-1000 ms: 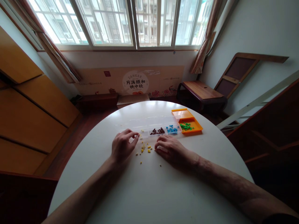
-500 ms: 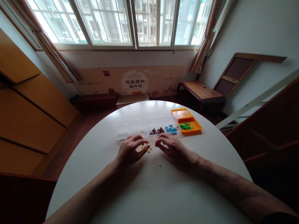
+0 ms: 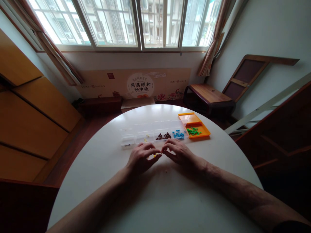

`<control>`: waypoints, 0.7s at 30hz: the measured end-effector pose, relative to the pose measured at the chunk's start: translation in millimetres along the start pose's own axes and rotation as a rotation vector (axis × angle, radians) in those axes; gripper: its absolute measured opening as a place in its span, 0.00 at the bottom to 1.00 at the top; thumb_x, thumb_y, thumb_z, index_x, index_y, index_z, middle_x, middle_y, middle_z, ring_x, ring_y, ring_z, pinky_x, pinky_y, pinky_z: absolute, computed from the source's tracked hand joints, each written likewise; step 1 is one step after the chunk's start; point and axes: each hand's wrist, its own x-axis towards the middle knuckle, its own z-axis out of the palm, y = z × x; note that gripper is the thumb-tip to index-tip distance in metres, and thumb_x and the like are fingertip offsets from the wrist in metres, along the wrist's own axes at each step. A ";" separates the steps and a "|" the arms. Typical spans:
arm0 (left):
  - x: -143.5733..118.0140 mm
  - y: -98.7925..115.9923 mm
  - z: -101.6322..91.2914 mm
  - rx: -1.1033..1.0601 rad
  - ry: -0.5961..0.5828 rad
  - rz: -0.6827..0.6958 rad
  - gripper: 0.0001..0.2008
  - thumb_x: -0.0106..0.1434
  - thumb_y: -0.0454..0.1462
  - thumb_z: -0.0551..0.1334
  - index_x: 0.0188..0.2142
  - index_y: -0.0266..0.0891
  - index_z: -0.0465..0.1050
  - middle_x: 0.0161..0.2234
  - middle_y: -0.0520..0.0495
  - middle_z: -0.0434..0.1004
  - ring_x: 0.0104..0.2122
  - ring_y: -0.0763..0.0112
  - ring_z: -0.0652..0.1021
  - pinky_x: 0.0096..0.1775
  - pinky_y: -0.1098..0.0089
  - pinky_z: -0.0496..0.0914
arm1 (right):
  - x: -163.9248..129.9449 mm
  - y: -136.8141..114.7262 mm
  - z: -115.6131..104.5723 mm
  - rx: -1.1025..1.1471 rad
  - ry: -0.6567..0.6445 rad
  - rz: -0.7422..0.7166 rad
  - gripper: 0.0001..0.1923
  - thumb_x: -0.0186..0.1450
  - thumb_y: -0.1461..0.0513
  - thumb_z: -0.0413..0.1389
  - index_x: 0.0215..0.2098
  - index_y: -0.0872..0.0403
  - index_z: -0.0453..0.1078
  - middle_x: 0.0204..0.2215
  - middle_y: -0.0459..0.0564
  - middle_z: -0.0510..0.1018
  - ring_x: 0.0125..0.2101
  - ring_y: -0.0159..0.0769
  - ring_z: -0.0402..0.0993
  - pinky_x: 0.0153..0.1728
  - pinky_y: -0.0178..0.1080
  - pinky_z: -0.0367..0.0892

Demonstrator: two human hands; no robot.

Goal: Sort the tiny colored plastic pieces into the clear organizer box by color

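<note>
Yellow beads lie between your two grips, which have closed in toward each other over the last second. Your left hand has come in from the clear box just beyond, and its curled fingers now nearly touch those of your right hand. That looks like gathering the loose scatter. Whether either grip pinches a bead, I cannot tell; fingers hide most of the pile. One stray sits nearer you on the table.
</note>
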 end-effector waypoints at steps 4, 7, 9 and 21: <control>0.5 -0.5 -0.1 -0.008 -0.008 0.014 0.03 0.72 0.38 0.70 0.40 0.45 0.85 0.36 0.52 0.86 0.33 0.71 0.82 0.41 0.67 0.72 | 0.3 1.1 0.4 0.019 -0.003 0.004 0.04 0.79 0.60 0.59 0.45 0.51 0.74 0.40 0.50 0.80 0.40 0.39 0.77 0.43 0.40 0.72; 0.0 -1.2 -0.4 -0.003 -0.006 0.006 0.03 0.72 0.38 0.71 0.40 0.45 0.85 0.35 0.52 0.86 0.33 0.70 0.82 0.41 0.66 0.71 | 0.4 0.7 -0.1 0.020 -0.004 0.009 0.05 0.79 0.59 0.59 0.45 0.52 0.74 0.40 0.51 0.79 0.39 0.39 0.76 0.42 0.40 0.72; -0.7 -2.8 -1.1 0.007 -0.014 -0.002 0.03 0.72 0.39 0.71 0.40 0.45 0.85 0.35 0.52 0.86 0.33 0.70 0.82 0.40 0.66 0.71 | 0.0 0.4 -0.1 0.018 -0.006 0.025 0.05 0.79 0.59 0.58 0.44 0.52 0.74 0.40 0.51 0.79 0.39 0.39 0.76 0.42 0.40 0.72; -6.1 -35.8 -22.5 0.192 0.003 -0.368 0.08 0.73 0.43 0.68 0.40 0.46 0.87 0.36 0.51 0.83 0.27 0.72 0.75 0.41 0.65 0.70 | -6.7 -4.1 -12.8 0.151 -0.193 -0.061 0.03 0.75 0.60 0.62 0.42 0.50 0.76 0.39 0.50 0.82 0.40 0.40 0.78 0.46 0.43 0.72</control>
